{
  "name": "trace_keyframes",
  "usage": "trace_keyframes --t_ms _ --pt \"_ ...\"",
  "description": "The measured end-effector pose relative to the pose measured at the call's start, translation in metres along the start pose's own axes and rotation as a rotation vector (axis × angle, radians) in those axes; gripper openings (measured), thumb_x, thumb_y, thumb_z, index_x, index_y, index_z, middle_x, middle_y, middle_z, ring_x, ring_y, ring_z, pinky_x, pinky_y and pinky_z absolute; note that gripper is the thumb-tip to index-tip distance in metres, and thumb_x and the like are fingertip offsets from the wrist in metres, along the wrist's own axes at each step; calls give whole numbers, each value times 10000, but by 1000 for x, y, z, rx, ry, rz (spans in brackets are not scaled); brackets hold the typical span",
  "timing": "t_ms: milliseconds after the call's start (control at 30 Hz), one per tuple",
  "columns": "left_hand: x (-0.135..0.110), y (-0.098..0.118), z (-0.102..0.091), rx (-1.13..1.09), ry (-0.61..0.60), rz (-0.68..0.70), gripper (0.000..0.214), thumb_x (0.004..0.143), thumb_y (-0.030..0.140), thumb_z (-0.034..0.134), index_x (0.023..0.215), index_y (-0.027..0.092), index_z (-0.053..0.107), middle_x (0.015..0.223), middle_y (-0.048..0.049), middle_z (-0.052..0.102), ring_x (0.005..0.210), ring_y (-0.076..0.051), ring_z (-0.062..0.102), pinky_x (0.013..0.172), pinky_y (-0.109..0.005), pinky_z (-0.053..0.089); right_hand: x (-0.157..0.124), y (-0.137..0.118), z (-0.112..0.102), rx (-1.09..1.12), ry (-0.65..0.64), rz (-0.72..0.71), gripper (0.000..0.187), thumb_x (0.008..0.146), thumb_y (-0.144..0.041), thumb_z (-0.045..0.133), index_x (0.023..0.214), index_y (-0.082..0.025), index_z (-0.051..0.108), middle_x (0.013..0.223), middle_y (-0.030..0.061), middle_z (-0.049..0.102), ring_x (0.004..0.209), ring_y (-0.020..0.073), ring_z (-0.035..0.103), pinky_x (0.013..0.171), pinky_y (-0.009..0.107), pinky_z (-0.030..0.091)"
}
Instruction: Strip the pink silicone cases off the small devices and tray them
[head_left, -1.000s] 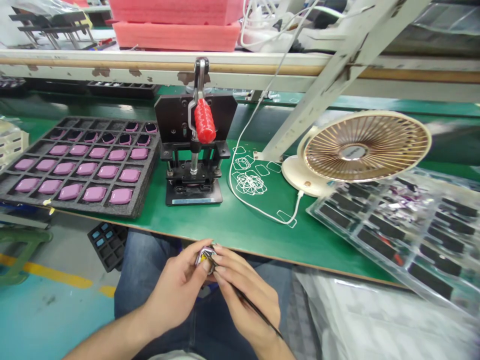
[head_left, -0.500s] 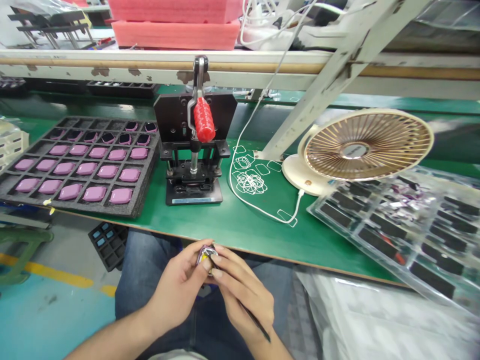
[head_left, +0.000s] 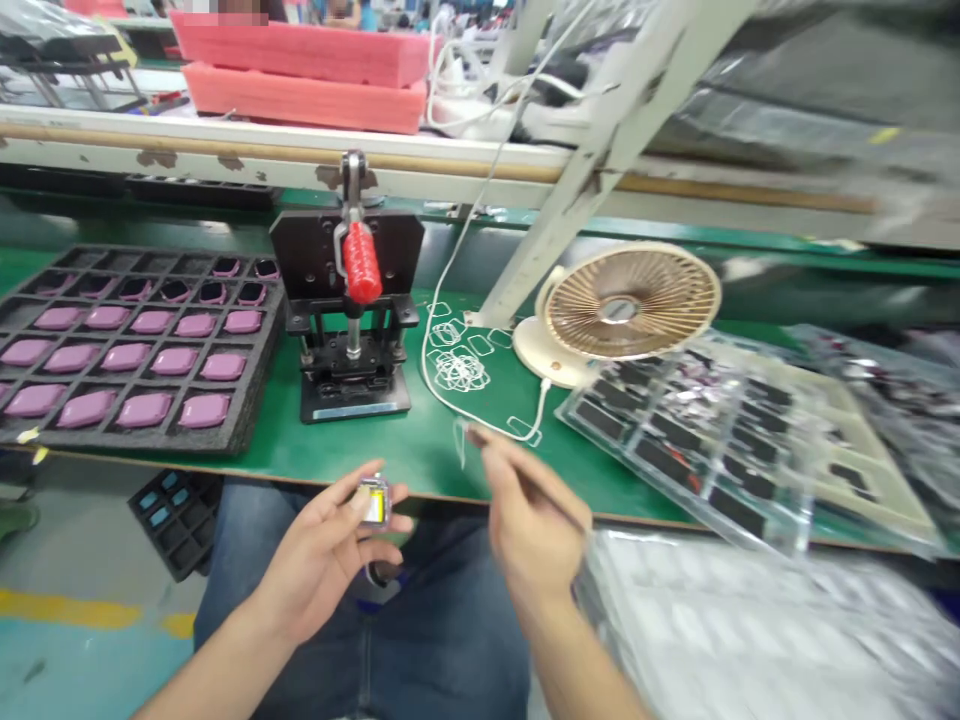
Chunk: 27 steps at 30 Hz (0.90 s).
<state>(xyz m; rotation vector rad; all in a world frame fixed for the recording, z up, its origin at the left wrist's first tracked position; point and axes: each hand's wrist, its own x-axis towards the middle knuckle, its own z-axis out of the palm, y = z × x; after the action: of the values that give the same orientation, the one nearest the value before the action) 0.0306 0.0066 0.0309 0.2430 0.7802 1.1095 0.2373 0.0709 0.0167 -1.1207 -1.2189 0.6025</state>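
Green tabletop spans the scene. Near its front edge, above the lap, a small watch case with a yellow patch sits pinched by the left hand, the lower fingers spread. Apart from it, the right hand is clamped around a thin dark tool, a white ring at its tip. Beyond lie more white loops.

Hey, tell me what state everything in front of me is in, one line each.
Left hand: closed on the watch case.
Watch case: open, yellow part exposed.
Right hand: closed on a slim tool.
Slim tool: white loop at its tip.
Red handle: angled downward.
Fan: tilted upward, cable connected; spinning unclear.
Foam tray: partly filled.
Loose loops: mostly heaped.
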Motion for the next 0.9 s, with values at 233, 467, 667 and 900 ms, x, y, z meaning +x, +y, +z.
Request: trace_keyframes --t_ms 233,467,667,900 --pt "-5 0 -6 44 27 -40 501 996 292 747 1469 149 669 1416 -242 710 1078 -298 777 862 -351 633 148 17 5 -509 -252 -44 316 956 -463 718 900 -176 836 852 112 824 804 280 784 851 401 610" --pt "-16 -2 -22 81 182 -47 544 845 347 896 1360 242 755 1326 -184 776 976 -332 802 650 -333 639 109 5 -45 -690 -238 -68 473 1132 -464 362 1098 -205 757 1027 77 811 907 209 757 842 306 582" --pt "-9 -5 -26 152 251 -108 421 645 332 1013 1024 235 858 1161 -125 844 996 -380 817 697 -322 680 134 -21 -168 -1091 -129 80 411 1098 -386 403 1294 -162 686 1136 149 775 1050 264 723 969 362 543" --pt "-10 -11 -2 187 268 -172 475 655 408 1010 1047 196 846 1288 -146 802 1072 -396 796 733 -338 688 221 7 -221 -1507 -198 423 347 940 -413 717 1038 -94 813 1121 272 763 1175 418 691 1025 498 518"
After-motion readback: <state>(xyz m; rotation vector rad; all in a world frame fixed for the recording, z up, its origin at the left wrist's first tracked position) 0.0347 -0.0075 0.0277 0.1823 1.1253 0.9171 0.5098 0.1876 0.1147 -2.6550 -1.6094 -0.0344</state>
